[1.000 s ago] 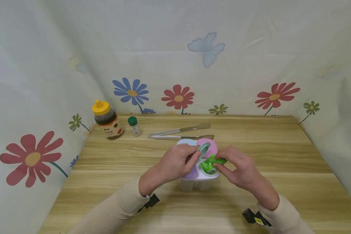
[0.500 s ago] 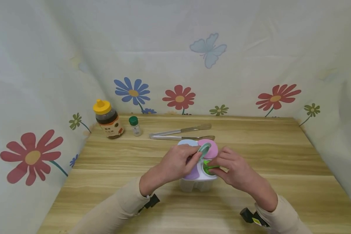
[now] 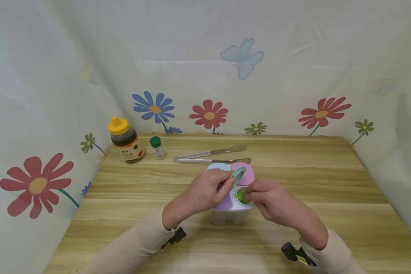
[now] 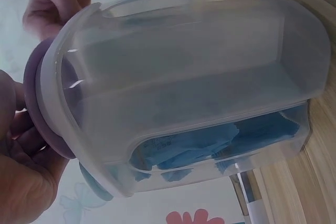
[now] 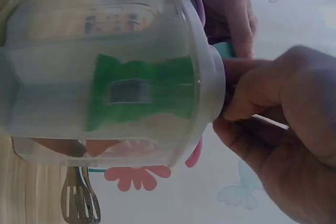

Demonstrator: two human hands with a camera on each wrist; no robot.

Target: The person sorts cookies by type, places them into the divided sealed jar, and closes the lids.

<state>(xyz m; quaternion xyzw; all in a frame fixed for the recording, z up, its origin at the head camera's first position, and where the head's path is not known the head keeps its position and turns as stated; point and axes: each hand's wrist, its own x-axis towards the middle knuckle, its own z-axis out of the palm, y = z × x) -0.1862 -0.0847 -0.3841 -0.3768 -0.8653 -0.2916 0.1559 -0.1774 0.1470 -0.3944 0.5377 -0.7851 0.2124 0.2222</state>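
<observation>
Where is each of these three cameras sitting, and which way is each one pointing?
Head: worn on the head, looking forward and down at the table; both sleeves, left hand and right hand show.
Left wrist: beside the clear container, looking through its wall at blue packets; left fingers show.
Right wrist: beside the same container, looking at the green packet inside; right fingers show.
All three share the container; head and right wrist also share the tongs.

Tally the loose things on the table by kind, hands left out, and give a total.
Bottles: 2, a honey bottle with a yellow cap and a small bottle with a green cap
Tongs: 1, metal tongs
Containers: 1, a clear container with pastel flap lids
Packets: 1, a green packet inside it
Total: 5
</observation>
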